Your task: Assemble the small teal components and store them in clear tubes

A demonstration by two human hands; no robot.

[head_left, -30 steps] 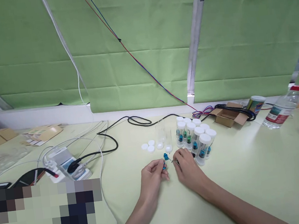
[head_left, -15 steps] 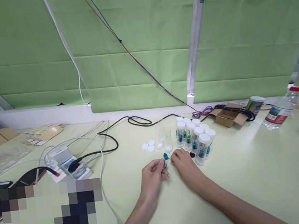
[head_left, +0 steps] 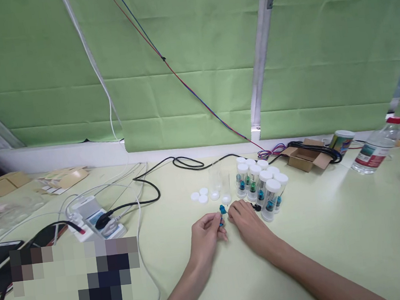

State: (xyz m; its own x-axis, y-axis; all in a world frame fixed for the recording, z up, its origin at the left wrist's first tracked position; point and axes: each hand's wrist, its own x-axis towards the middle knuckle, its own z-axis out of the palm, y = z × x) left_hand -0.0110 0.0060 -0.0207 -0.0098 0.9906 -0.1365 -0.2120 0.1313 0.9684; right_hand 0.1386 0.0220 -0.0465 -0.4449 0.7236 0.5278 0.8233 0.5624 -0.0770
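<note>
My left hand (head_left: 205,236) is closed around a small blue part (head_left: 222,209), with the blue showing above and below the fingertips. Close beside it on the right, my right hand (head_left: 247,221) has its fingers curled into a pinch at the part's side. What those fingers hold is too small to make out. Behind my right hand lies a small black piece (head_left: 256,207). Several white-capped clear tubes (head_left: 268,215) with blue or green pieces inside stand just beyond it. Two uncapped clear tubes (head_left: 225,185) stand behind the hands, next to several loose white caps (head_left: 202,199).
At left a power strip (head_left: 113,229) has plugs and cables, and a white cable (head_left: 142,253) runs down the table. A black cable (head_left: 158,193) crosses behind. An open cardboard box (head_left: 304,160), a can (head_left: 341,142) and a water bottle (head_left: 371,152) stand at back right.
The view has shifted slightly. Both hands keep nearly the same pose around the small blue part. A little more of the black piece shows behind my right hand.
</note>
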